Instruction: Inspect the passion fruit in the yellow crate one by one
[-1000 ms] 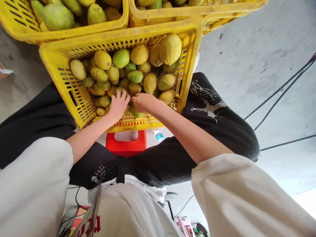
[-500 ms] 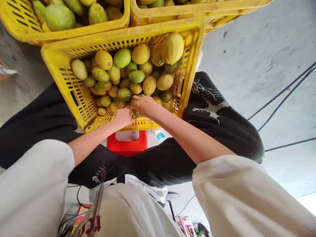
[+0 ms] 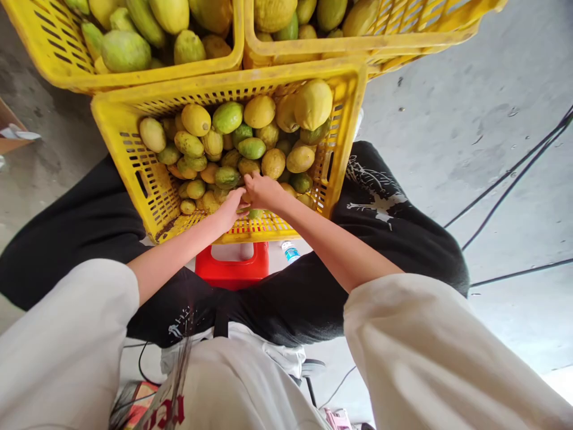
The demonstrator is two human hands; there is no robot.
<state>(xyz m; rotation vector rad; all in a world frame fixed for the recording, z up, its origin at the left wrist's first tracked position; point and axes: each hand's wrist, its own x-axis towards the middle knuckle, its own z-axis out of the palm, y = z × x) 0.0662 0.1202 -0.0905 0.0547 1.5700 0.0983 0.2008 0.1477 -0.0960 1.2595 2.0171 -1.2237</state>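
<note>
Both of my hands meet over the near side of a yellow plastic crate [image 3: 111,128] that holds many oval yellow and green fruits [image 3: 251,148]. My left hand [image 3: 231,208] comes in from the left with its fingers apart, their tips close to the right hand. My right hand [image 3: 265,192] has bent fingers drawn together above the fruit; whatever they may hold is hidden. Just beyond the fingertips lie a dark green fruit [image 3: 227,177] and a yellow fruit [image 3: 273,163]. Beneath the hands a green fruit [image 3: 255,213] partly shows.
Two more yellow crates, one left [image 3: 147,76] and one right [image 3: 313,45], stand behind with larger fruits. A red stool [image 3: 233,275] and a bottle with a blue label [image 3: 290,252] are below the near rim. Black cables [image 3: 514,170] cross the grey floor at right.
My left hand's fingers have loosened and spread. The right hand has stayed near the same fruits. The view has shifted, so the crates appear slightly lower.
</note>
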